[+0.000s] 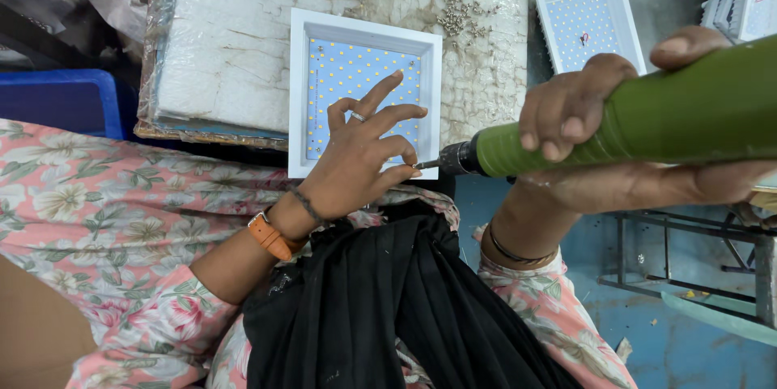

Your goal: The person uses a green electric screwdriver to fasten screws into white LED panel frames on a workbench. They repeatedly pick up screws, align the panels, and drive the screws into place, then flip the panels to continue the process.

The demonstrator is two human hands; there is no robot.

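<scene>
A square white-framed LED panel point(307, 97) lies on a white foam board point(235, 33), with rows of small yellow dots on its pale blue face. My left hand point(364, 154) rests on the panel's near right corner, fingers spread, and pinches a small screw at the tip of the driver bit. My right hand point(583, 110) grips a green electric screwdriver point(647, 118), held level with its black chuck pointing left at that corner.
A heap of loose screws point(463, 12) lies on the foam board beyond the panel. A second white LED panel point(587, 21) sits at the upper right. A blue crate point(61, 102) is at left, a metal frame point(688, 259) at lower right.
</scene>
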